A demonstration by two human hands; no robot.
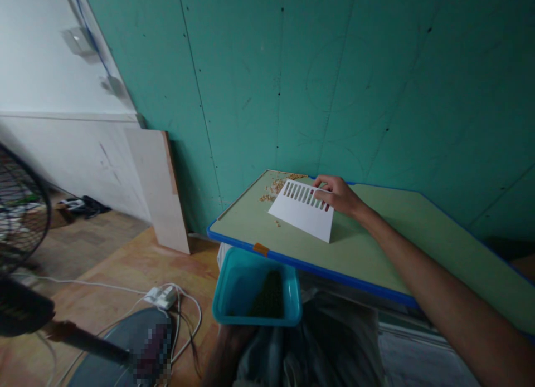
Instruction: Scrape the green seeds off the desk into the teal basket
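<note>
My right hand [337, 195] pinches the upper right corner of a stiff white slotted sheet [298, 213], which has a row of long holes along its top. The sheet stands tilted on the pale green tabletop [236, 223]. Behind its left end lie scattered tan beans [277, 185], and a few more sit in front of it. Below the table's front edge, a turquoise plastic tub [257, 322] is held by my left hand [237, 334], whose fingers are hidden beneath it. A heap of small dark green beans [270, 295] lies in the tub, mostly to the right.
Blue edging runs round the table, with a piece of brown tape [261, 249] at the front. A green wall [251, 97] rises behind. On the left are a fan [23, 220], a power strip [161, 297] with loose cables, and a leaning board [156, 189].
</note>
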